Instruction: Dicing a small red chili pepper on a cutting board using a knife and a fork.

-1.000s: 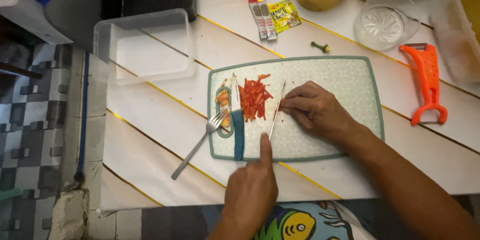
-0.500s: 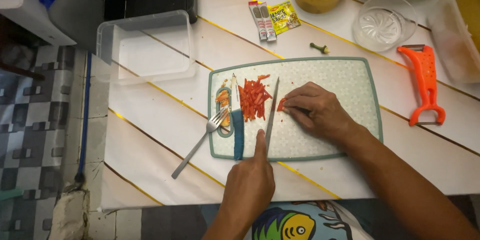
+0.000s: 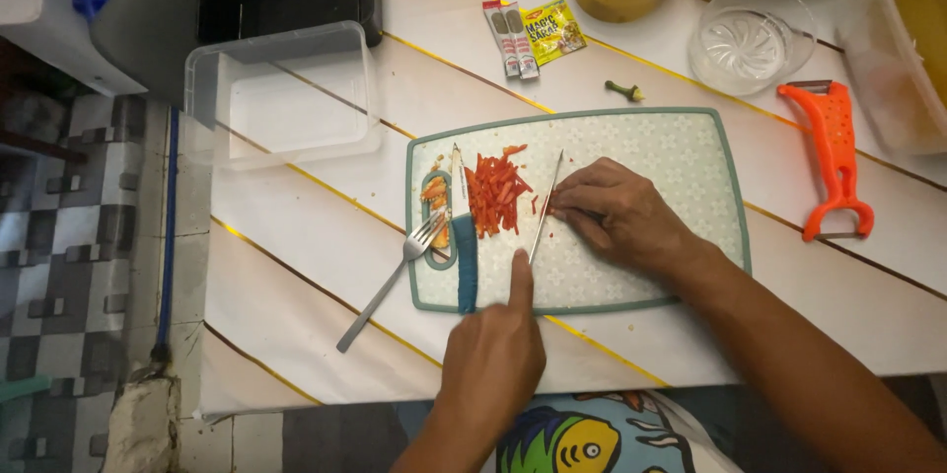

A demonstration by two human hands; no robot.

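One knife (image 3: 544, 209) sits in the left hand's (image 3: 493, 355) closed grip; the right hand (image 3: 617, 212) pins one red piece (image 3: 558, 209) beside the blade. One chopped pile (image 3: 496, 194), one fork (image 3: 390, 281), one teal-handled knife (image 3: 462, 236) lie left on the cutting board (image 3: 671, 147).

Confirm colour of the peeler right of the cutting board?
Orange; the peeler lies on the white table, clearest in the head view.

1. A home kitchen: a cutting board (image 3: 631, 147) with chopped red pepper (image 3: 496, 194) lies on a white table (image 3: 326, 236)
2. An orange peeler (image 3: 834, 152), seasoning sachets (image 3: 533, 34) and a checkered tile floor (image 3: 69, 236) show it
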